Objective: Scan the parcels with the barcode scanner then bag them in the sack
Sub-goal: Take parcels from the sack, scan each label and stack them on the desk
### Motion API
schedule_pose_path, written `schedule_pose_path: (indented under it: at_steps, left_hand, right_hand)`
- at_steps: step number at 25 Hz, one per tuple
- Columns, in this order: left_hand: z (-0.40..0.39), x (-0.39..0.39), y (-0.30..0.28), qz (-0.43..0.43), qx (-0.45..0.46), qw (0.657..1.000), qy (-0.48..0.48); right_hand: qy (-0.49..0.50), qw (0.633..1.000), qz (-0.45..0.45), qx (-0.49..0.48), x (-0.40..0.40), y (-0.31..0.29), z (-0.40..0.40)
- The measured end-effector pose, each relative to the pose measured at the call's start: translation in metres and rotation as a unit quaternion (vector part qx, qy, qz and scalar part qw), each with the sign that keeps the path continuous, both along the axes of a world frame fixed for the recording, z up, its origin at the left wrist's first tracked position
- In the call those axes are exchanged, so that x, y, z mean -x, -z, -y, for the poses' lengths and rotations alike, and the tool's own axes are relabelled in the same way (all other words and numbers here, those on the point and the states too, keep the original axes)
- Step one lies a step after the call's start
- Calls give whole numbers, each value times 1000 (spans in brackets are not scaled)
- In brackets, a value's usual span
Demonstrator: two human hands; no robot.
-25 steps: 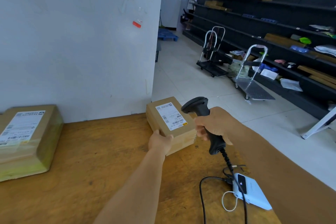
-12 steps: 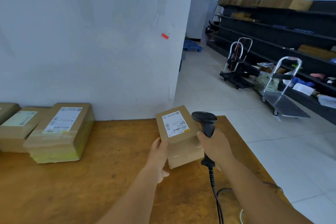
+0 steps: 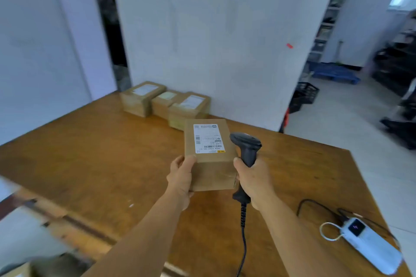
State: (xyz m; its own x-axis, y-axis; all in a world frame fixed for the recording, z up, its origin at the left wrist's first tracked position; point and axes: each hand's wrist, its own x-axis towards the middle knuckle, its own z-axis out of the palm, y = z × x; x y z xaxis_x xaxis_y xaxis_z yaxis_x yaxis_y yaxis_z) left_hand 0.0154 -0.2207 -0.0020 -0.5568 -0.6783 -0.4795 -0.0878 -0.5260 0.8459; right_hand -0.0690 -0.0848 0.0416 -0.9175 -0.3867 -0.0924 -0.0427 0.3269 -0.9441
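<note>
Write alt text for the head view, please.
A left hand holds a labelled cardboard parcel above a wooden table, and the right hand grips a black barcode scanner beside it. Three more parcels sit against the wall.

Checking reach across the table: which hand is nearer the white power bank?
Right. The right hand, gripping the scanner, is on the power bank's side; the left hand holds the parcel farther away.

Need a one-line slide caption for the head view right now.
Left hand holds a labelled parcel above the wooden table; right hand grips the barcode scanner.
</note>
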Motion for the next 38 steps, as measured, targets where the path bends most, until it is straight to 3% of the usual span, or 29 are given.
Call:
schedule_pose_path:
  at_steps: [7, 12, 22, 27, 32, 38]
  left_hand:
    - [21, -217, 9, 7, 19, 984, -179]
    - [25, -352, 25, 26, 2, 951, -309]
    - [69, -576, 109, 55, -92, 906, -410]
    - [99, -637, 162, 116, -102, 895, -419]
    - [118, -629, 231, 198, -86, 905, -366]
    - [144, -612, 275, 287, -100, 857, -415]
  right_hand:
    - [-202, 978, 45, 18, -165, 13, 62]
    - [-317, 948, 38, -12, -281, 38, 108]
    - [-435, 892, 27, -121, -493, 108, 199]
    - [-451, 871, 67, -184, -554, 152, 237]
    - [-418, 876, 84, -226, -549, 215, 248]
    - [-430, 861, 106, -248, -537, 261, 266]
